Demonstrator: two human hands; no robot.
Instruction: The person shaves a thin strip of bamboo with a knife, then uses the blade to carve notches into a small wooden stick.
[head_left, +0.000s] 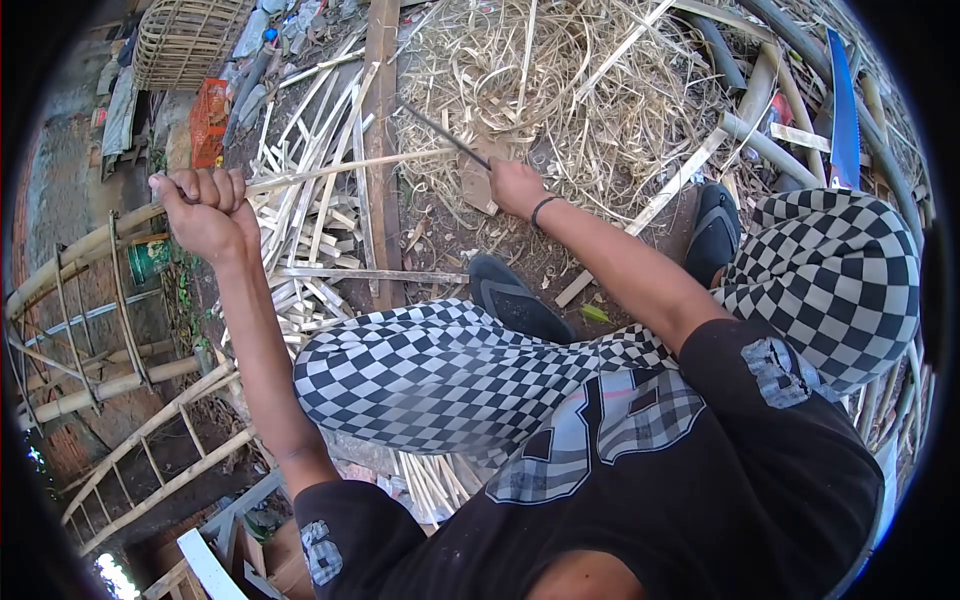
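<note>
My left hand (208, 205), stretched out to the left, is closed around one end of a thin pale bamboo strip (350, 167). The strip runs right from my fist to the dark blade of a long knife (440, 132), where the two cross. My right hand (517, 188) grips the knife at its near end, its handle hidden in my fingers. The blade points up and to the left. Under my right hand lies a flat brown piece (478, 186) on the ground.
Curly bamboo shavings (470, 60) cover the ground ahead. Cut strips (310, 215) are piled left beside a long wooden plank (382, 150). A blue-bladed saw (843, 110) stands far right among poles. At upper left are a woven basket (190, 45) and an orange crate (208, 122).
</note>
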